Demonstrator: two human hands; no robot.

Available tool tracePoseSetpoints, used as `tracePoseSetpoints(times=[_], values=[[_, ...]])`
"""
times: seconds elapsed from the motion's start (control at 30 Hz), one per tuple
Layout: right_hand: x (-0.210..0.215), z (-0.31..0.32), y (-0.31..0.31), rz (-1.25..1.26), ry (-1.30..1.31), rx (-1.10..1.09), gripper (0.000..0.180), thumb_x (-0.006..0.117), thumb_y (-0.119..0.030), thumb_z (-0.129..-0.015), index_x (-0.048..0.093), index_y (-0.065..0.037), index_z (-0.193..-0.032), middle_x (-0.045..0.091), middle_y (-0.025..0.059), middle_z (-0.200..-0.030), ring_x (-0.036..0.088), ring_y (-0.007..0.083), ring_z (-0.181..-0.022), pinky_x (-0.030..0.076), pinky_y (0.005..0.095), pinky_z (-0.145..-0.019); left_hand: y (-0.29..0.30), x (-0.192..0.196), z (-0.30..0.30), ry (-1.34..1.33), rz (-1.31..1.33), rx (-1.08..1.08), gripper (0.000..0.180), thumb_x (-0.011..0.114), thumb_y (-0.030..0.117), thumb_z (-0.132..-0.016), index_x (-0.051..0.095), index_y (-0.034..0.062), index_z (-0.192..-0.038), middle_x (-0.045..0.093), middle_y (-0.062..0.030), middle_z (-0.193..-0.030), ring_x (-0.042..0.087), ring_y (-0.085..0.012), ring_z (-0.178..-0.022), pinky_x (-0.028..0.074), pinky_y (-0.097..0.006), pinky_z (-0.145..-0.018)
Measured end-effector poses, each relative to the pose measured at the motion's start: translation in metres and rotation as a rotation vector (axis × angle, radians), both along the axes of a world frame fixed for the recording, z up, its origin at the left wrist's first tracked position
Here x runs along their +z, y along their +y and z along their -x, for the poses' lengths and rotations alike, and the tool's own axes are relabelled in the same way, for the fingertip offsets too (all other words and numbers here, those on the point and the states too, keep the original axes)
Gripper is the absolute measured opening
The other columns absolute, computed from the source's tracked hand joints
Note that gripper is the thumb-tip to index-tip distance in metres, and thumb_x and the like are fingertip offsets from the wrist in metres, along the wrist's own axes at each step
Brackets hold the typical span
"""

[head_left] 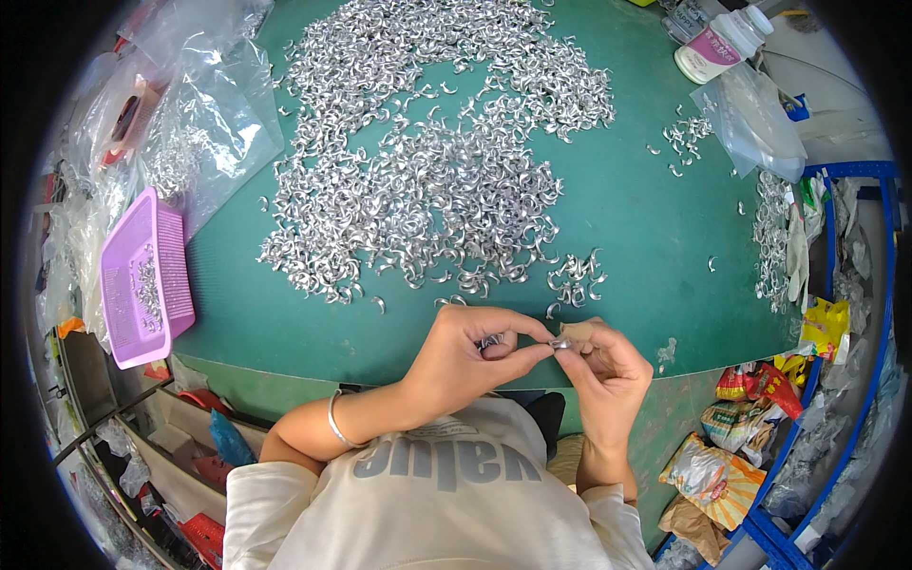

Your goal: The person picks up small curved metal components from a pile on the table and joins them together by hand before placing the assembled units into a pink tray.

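Near the table's front edge, my left hand (475,353) and my right hand (606,369) meet at the fingertips. Between them is a small silver curved piece (560,344), pinched by the thumb and fingers of both hands. More silver curved pieces (490,343) lie in the curled fingers of my left hand. Just beyond my hands, a small cluster of the same pieces (576,277) rests on the green table (655,304). A large heap of silver curved pieces (418,199) spreads over the table's middle and far side.
A purple basket (179,275) with some pieces inside stands at the left edge, beside clear plastic bags (233,114). At the far right are a white bottle (724,46), a plastic bag (750,119) and loose pieces (686,138). Blue shelving (888,256) borders the right side.
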State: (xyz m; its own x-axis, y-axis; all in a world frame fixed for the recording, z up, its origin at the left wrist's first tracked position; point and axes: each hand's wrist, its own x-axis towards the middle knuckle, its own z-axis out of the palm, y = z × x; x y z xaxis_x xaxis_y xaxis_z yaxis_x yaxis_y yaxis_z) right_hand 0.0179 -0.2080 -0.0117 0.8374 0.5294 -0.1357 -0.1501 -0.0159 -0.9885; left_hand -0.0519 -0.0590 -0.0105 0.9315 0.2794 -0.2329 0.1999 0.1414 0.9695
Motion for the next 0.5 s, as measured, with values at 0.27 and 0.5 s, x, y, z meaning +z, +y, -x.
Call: tracePoseSetpoints(times=[0.27,0.5], values=[[0.0009,0.0005,0.0031,-0.153,0.044,0.021,0.022,0.059,0.016,-0.072,0.058,0.006,-0.092,0.056,0.0080,-0.087,0.049,0.0112,-0.075,0.041,0.0240,-0.068,0.0022,0.0045,0.0019,0.010,0.147,-0.044,0.012,0.063,-0.003,-0.074,0.066,0.0016,-0.085,0.031,0.0088,-0.052,0.025,-0.0007,-0.049,0.019,-0.019,-0.044],[0.0018,0.0024,0.0032,-0.208,0.152,0.031,0.018,0.058,0.015,-0.073,0.056,0.007,-0.089,0.057,0.0084,-0.087,0.050,0.0123,-0.077,0.042,0.0250,-0.070,0.0021,0.0051,0.0035,0.008,0.227,-0.049,0.010,0.063,-0.003,-0.074,0.065,0.0011,-0.084,0.035,0.0082,-0.055,0.028,0.0000,-0.051,0.019,-0.019,-0.045]])
